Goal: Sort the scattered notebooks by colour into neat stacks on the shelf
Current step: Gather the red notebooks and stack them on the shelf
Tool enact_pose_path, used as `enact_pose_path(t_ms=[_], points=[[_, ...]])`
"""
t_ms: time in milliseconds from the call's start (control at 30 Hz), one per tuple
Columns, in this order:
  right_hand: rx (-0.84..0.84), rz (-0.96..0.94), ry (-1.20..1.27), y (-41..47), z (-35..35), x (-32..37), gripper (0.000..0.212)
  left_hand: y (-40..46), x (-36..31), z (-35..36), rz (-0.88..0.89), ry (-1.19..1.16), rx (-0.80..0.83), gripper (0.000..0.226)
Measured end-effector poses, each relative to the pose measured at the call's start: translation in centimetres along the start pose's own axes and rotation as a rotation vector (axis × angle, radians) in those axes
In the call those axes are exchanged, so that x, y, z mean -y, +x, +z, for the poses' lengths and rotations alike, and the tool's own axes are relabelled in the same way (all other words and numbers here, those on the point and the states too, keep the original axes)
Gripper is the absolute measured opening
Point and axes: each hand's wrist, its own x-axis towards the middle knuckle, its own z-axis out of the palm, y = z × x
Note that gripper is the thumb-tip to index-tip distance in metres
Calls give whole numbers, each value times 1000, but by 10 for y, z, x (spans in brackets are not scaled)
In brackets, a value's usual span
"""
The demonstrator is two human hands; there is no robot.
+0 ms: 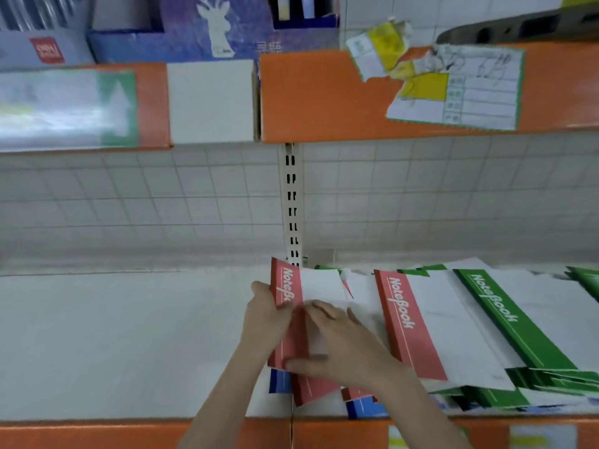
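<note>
At the middle of the shelf [129, 335], over the left end of a scattered pile, a red notebook [319, 286] was held slightly tilted, its spine edge gripped by the curled left hand [269, 319] while the right hand [343, 345] was laid across the white cover, thumb hooked at the near edge. It was judged light, thin and floppy, with a slick cover, and best taken by the stiffer spine. A second red notebook [405, 319], green notebooks [505, 315] and blue notebooks [366, 408] were seen jumbled just to the right

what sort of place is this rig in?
Most likely a stationery shop: orange retail shelving with a handwritten price label, boxed stock on the upper shelf, and piles of identical red notebooks and green notebooks.
</note>
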Motion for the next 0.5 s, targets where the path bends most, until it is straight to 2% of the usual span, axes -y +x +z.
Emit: enact_pose_path(t_ms=[133, 233, 267, 300, 333, 400, 433, 500], points=[[-16, -35, -5, -1, 0, 3, 112, 5, -6, -2, -44, -362, 74, 28], [-56, -7, -86, -3, -4, 3, 92, 3, -15, 3, -60, -489, 148, 14], [-76, 20, -91, -4, -7, 2, 85, 1, -16, 4, -41, -493, 153, 18], [-91, 45, -76, -4, -11, 0, 79, 2, -15, 6, -8, -428, 137, 24], [-95, 63, -49, -5, -15, -1, 75, 3, -12, 6, 46, -257, 106, 24], [-87, 76, 0, -5, -20, -4, 72, 6, -1, 7, 117, 266, 66, 15], [-82, 79, 14, -4, -20, -5, 71, 7, 4, 8, 94, 432, 88, 22], [-68, 77, 28, -3, -20, -6, 70, 7, 8, 12, 18, 501, 182, 36]])
